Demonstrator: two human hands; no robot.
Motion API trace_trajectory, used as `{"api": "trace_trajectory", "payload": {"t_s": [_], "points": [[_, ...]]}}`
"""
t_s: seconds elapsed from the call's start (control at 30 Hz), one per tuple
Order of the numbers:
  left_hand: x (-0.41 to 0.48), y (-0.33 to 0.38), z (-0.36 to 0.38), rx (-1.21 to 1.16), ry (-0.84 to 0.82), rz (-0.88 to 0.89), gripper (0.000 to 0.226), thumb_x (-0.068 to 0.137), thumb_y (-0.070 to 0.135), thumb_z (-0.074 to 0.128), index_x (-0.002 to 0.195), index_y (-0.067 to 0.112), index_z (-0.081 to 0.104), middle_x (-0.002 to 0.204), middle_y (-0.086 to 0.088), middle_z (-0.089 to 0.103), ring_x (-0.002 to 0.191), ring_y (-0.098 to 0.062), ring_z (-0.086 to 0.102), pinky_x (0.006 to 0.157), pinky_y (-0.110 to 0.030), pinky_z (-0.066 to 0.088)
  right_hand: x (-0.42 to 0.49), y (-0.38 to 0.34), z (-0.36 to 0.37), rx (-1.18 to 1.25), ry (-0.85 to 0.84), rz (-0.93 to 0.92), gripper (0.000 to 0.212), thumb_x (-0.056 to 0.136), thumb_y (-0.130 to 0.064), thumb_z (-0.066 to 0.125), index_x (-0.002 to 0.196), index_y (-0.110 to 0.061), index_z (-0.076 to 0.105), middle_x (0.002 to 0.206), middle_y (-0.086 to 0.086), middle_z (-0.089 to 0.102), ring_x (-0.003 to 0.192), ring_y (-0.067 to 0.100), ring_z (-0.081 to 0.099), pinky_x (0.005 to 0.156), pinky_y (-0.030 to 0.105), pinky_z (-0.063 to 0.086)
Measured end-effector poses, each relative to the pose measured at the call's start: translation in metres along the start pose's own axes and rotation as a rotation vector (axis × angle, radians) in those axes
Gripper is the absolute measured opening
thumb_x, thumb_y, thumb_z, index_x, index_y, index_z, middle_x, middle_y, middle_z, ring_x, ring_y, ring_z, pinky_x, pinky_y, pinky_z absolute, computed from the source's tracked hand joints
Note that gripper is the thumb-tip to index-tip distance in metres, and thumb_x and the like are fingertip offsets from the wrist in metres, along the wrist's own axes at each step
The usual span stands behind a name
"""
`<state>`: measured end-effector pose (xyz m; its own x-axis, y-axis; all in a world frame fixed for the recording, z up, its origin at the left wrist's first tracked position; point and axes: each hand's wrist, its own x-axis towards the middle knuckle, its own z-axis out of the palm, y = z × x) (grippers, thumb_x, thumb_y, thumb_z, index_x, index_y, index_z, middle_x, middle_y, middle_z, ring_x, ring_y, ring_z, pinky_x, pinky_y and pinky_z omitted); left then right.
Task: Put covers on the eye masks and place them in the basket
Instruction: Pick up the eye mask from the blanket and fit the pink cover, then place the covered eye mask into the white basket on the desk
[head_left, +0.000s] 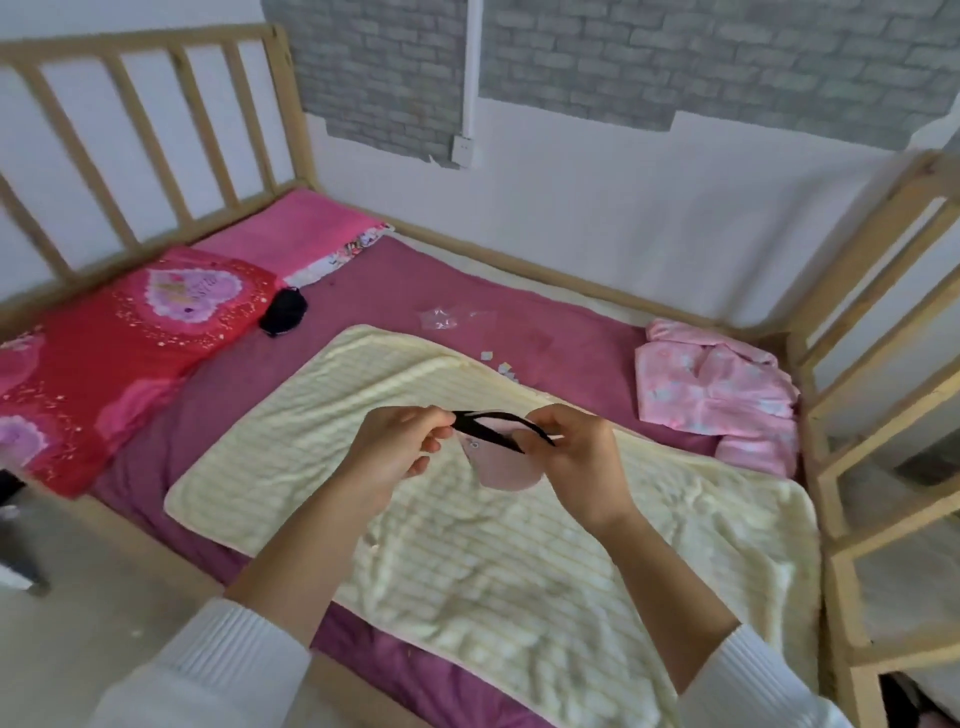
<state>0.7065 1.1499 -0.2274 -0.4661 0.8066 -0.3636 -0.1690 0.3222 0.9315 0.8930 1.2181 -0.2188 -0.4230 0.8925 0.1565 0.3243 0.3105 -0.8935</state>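
A pink eye mask (501, 465) with a black strap (493, 423) hangs in the air over the cream blanket (467, 561). My left hand (400, 449) pinches the strap's left end. On the right side of the mask, my right hand (576, 457) grips both the mask and the strap. Another black eye mask (283, 310) lies on the purple sheet by the red pillow. Clear plastic covers (447, 318) lie flat on the sheet beyond the blanket. No basket is in view.
A red heart-print pillow (130, 343) and a pink pillow (301, 234) lie at the bed's left end. Folded pink pyjamas (717, 389) sit at the right. Wooden bed rails (883, 322) enclose the mattress. Small paper scraps (501, 366) lie near the blanket's far edge.
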Motion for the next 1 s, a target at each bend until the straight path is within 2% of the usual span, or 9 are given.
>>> {"api": "trace_trajectory", "payload": {"t_s": [0.1, 0.2, 0.4, 0.47, 0.57, 0.7, 0.8, 0.87, 1.0], "points": [[-0.008, -0.008, -0.072, -0.164, 0.05, -0.048, 0.013, 0.069, 0.029, 0.073, 0.064, 0.017, 0.074, 0.064, 0.006, 0.07, 0.053, -0.003, 0.059, 0.052, -0.022, 0.048, -0.004, -0.031, 0.065, 0.094, 0.028, 0.015, 0.007, 0.079, -0.012, 0.072, 0.072, -0.012, 0.071, 0.072, -0.004, 0.07, 0.071, 0.011, 0.064, 0.062, 0.018, 0.049], [-0.018, -0.02, -0.16, -0.28, 0.064, -0.083, 0.011, 0.071, 0.027, 0.072, 0.067, 0.017, 0.071, 0.062, 0.007, 0.066, 0.051, -0.002, 0.057, 0.052, -0.021, 0.047, -0.011, -0.067, 0.139, 0.206, 0.03, 0.051, 0.01, 0.077, -0.011, 0.075, 0.069, -0.01, 0.071, 0.067, 0.004, 0.07, 0.065, 0.016, 0.064, 0.063, 0.03, 0.052], [-0.055, -0.033, -0.342, -0.297, 0.183, -0.107, 0.017, 0.068, 0.026, 0.076, 0.054, 0.017, 0.075, 0.058, 0.006, 0.068, 0.048, -0.003, 0.056, 0.051, -0.018, 0.047, -0.027, -0.151, 0.305, 0.459, -0.206, 0.129, 0.005, 0.078, -0.008, 0.074, 0.075, -0.005, 0.072, 0.072, 0.007, 0.071, 0.069, 0.019, 0.066, 0.068, 0.035, 0.057], [-0.067, -0.035, -0.396, -0.273, 0.253, -0.115, 0.016, 0.074, 0.022, 0.074, 0.059, 0.016, 0.074, 0.058, 0.004, 0.067, 0.046, -0.005, 0.055, 0.052, -0.02, 0.045, -0.028, -0.178, 0.353, 0.53, -0.32, 0.159, 0.003, 0.078, -0.008, 0.074, 0.076, -0.006, 0.072, 0.073, 0.006, 0.071, 0.072, 0.018, 0.067, 0.067, 0.033, 0.057], [-0.079, -0.035, -0.464, -0.266, 0.39, -0.109, 0.031, 0.079, 0.018, 0.068, 0.048, 0.016, 0.066, 0.062, -0.003, 0.059, 0.049, -0.012, 0.046, 0.055, -0.025, 0.035, -0.027, -0.217, 0.422, 0.613, -0.474, 0.201, 0.006, 0.079, -0.007, 0.073, 0.075, -0.011, 0.072, 0.067, 0.0, 0.069, 0.066, 0.014, 0.065, 0.061, 0.027, 0.054], [-0.093, -0.034, -0.543, -0.4, 0.563, -0.1, 0.006, 0.082, 0.017, 0.067, 0.081, 0.011, 0.067, 0.085, -0.006, 0.065, 0.076, -0.017, 0.06, 0.061, -0.027, 0.043, -0.021, -0.262, 0.518, 0.674, -0.597, 0.264, 0.006, 0.08, -0.005, 0.071, 0.086, -0.006, 0.07, 0.067, -0.001, 0.068, 0.058, 0.01, 0.061, 0.055, 0.021, 0.051], [-0.099, -0.041, -0.602, -0.52, 0.602, -0.063, 0.021, 0.087, 0.016, 0.063, 0.105, 0.004, 0.065, 0.091, -0.009, 0.068, 0.077, -0.019, 0.064, 0.063, -0.031, 0.048, -0.017, -0.288, 0.589, 0.661, -0.676, 0.3, 0.008, 0.081, -0.005, 0.07, 0.089, -0.006, 0.069, 0.074, 0.003, 0.068, 0.063, 0.012, 0.061, 0.056, 0.023, 0.051], [-0.1, -0.048, -0.642, -0.535, 0.627, -0.044, 0.024, 0.087, 0.018, 0.063, 0.106, 0.003, 0.066, 0.098, -0.011, 0.07, 0.081, -0.02, 0.066, 0.066, -0.032, 0.051, -0.014, -0.303, 0.638, 0.632, -0.716, 0.282, 0.007, 0.082, -0.005, 0.069, 0.089, -0.006, 0.068, 0.077, 0.006, 0.066, 0.066, 0.015, 0.059, 0.058, 0.027, 0.049], [-0.084, -0.063, -0.738, -0.569, 0.71, 0.0, 0.011, 0.086, 0.016, 0.062, 0.09, 0.01, 0.069, 0.094, -0.007, 0.072, 0.086, -0.021, 0.066, 0.088, -0.04, 0.051, 0.007, -0.336, 0.736, 0.469, -0.886, 0.179, 0.013, 0.086, -0.01, 0.067, 0.099, -0.007, 0.068, 0.087, 0.008, 0.069, 0.075, 0.018, 0.062, 0.063, 0.026, 0.055]]}}
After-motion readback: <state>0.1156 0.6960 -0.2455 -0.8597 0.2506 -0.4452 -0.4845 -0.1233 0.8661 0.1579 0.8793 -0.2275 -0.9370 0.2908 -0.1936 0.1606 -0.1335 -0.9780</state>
